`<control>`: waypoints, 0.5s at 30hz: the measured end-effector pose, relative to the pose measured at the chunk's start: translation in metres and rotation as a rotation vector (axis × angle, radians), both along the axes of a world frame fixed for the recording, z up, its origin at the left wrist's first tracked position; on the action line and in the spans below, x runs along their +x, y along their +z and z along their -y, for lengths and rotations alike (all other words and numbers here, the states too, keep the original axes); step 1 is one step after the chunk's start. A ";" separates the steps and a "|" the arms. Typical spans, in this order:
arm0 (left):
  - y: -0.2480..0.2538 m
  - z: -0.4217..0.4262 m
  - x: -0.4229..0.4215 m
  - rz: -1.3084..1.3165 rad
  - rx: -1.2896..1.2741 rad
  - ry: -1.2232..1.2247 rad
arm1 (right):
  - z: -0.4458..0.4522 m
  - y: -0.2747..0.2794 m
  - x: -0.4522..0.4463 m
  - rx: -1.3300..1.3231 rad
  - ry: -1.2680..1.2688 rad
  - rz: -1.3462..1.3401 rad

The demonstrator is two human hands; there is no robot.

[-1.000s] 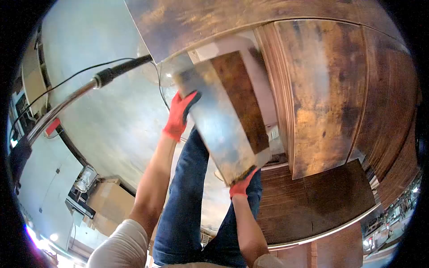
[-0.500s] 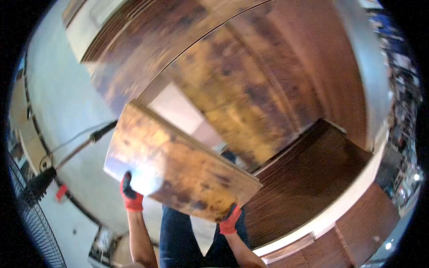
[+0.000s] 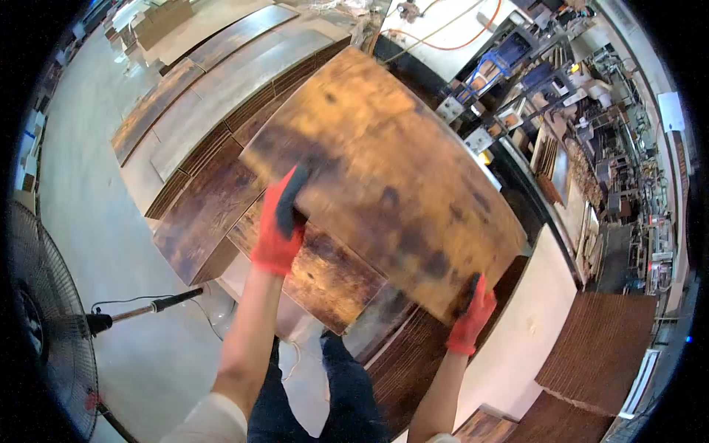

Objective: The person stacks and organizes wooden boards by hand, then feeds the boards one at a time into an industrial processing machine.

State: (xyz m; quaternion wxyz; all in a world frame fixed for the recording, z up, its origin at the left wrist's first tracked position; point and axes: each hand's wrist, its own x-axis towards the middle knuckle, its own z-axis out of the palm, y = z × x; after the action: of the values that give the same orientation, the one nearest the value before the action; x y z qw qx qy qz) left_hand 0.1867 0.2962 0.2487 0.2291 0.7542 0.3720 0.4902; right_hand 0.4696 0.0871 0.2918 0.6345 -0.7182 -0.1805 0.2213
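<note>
A large wooden panel with a mottled golden-brown finish is held up in front of me, tilted. My left hand, in a red and black glove, grips its near left edge, thumb lying on the top face. At the near right corner, my right hand in a matching glove holds the same panel. The fingers of both hands beneath it are hidden. Below the panel lies a smaller-looking mottled board, partly covered by it. A stack of dark brown panels sits under my right forearm's side.
Stacked mottled and grey boards stand on the far left. A pale board edge runs along the right, beside more dark panels. A fan is on the left. Machinery stands at the upper right.
Both hands have raised the panel away from my lap, forward and to the right, still gripping it. My view has swung up, showing the machinery and far stacks.
</note>
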 end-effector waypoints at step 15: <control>-0.045 -0.134 0.091 0.515 -0.397 0.347 | -0.042 -0.105 0.058 0.239 0.098 0.436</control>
State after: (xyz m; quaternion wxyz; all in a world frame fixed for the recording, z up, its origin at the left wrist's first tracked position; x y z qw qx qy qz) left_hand 0.2773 0.4297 0.2036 0.3706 0.4728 0.5124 0.6136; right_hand 0.5275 0.1289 0.1865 0.6496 -0.6592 -0.3724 0.0688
